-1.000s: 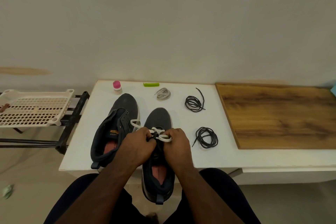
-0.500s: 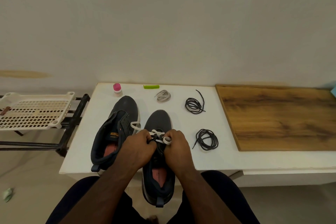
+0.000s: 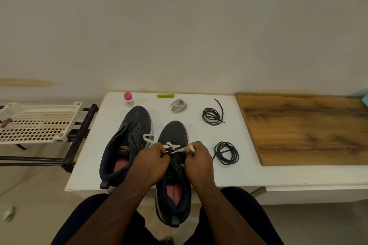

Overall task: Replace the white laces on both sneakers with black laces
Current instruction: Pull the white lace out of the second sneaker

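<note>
White desk (image 3: pixel 249 173): left hand (image 3: pixel 148 162) and right hand (image 3: pixel 198 160) each pinch the limp, light white lace (image 3: pixel 175 148) between them; grip near eyelets.

Both forearms are seen bare, no sleeves reaching the left hand (image 3: pixel 148 162) or right hand (image 3: pixel 198 160); dark trousers (image 3: pixel 83 223) are worn.

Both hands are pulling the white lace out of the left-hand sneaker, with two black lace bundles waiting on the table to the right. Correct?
Not quite. The head view shows both hands on the white lace of the right-hand sneaker; the left-hand sneaker is untouched. The two black lace bundles do lie to the right.
</note>
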The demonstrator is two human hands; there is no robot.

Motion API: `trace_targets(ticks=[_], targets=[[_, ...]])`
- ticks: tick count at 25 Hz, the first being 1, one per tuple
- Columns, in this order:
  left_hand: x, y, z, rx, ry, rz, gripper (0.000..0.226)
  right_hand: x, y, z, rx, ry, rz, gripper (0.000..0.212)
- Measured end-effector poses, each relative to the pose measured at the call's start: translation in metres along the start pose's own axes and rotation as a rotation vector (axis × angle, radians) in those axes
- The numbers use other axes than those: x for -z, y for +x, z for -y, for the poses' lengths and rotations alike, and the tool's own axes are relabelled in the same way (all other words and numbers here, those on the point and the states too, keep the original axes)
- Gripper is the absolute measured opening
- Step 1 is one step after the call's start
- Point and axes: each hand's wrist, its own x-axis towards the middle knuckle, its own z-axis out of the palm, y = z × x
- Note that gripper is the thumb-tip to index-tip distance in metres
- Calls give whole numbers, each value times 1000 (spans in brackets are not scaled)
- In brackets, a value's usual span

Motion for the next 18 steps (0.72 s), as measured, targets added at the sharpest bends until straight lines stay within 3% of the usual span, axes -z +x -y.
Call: trace_targets(ticks=[2,6,8,12,18], targets=[[0,0,0,-2,-1,3,8,2,-1,-1,-16,76,-25,14],[0,-2,0,-23,-7,0,9,-3,-5,0,168,-14,138,25],[0,-1,0,-21,0,-1,9,-6,-4,0,166,-86,114,13],[1,-1,0,-9,9,-6,8,-2,-1,-1,125,-95,25,16],[-1,-1,-1,-22,14,-1,10,-9,-5,-1,201,-134,131,18]])
